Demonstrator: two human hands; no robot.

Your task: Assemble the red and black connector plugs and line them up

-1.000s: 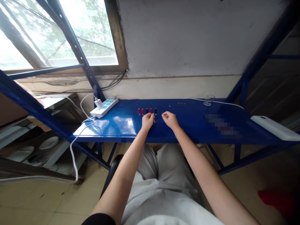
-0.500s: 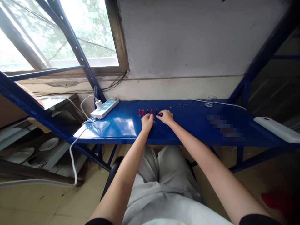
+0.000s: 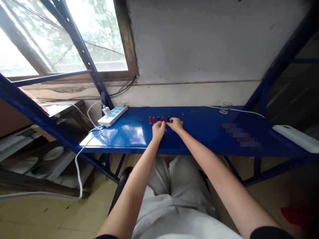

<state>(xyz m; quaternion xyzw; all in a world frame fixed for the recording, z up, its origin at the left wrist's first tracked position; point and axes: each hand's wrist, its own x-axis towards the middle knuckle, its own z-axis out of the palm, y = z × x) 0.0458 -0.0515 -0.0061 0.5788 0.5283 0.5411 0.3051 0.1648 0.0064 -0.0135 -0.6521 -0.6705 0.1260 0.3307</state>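
Observation:
A short row of small red and black cylinders, some with pale lower ends, lies on the blue table point(image 3: 199, 132). My left hand point(image 3: 159, 130) is closed in a pinch just below the red cylinder point(image 3: 162, 118); what its fingers hold, if anything, is hidden. At the row's right end, my right hand point(image 3: 176, 124) has its thumb and forefinger closed at the lower end of a black cylinder point(image 3: 168, 118). Left of my hands are another black cylinder point(image 3: 158, 118) and two more red ones, the outer red cylinder point(image 3: 150, 119) standing farthest left.
Several tiny metal pieces point(image 3: 195, 112) lie in a row toward the back, left of a clear cup point(image 3: 225, 108). A white power strip point(image 3: 113, 115) with a plugged-in charger sits at the left end. On the right is a white case-like object point(image 3: 295, 137). Blue frame posts flank the table.
My right hand's fingers have drawn together at the black cylinder's lower end. My left hand stays pinched in about the same place. The whole view has shifted slightly.

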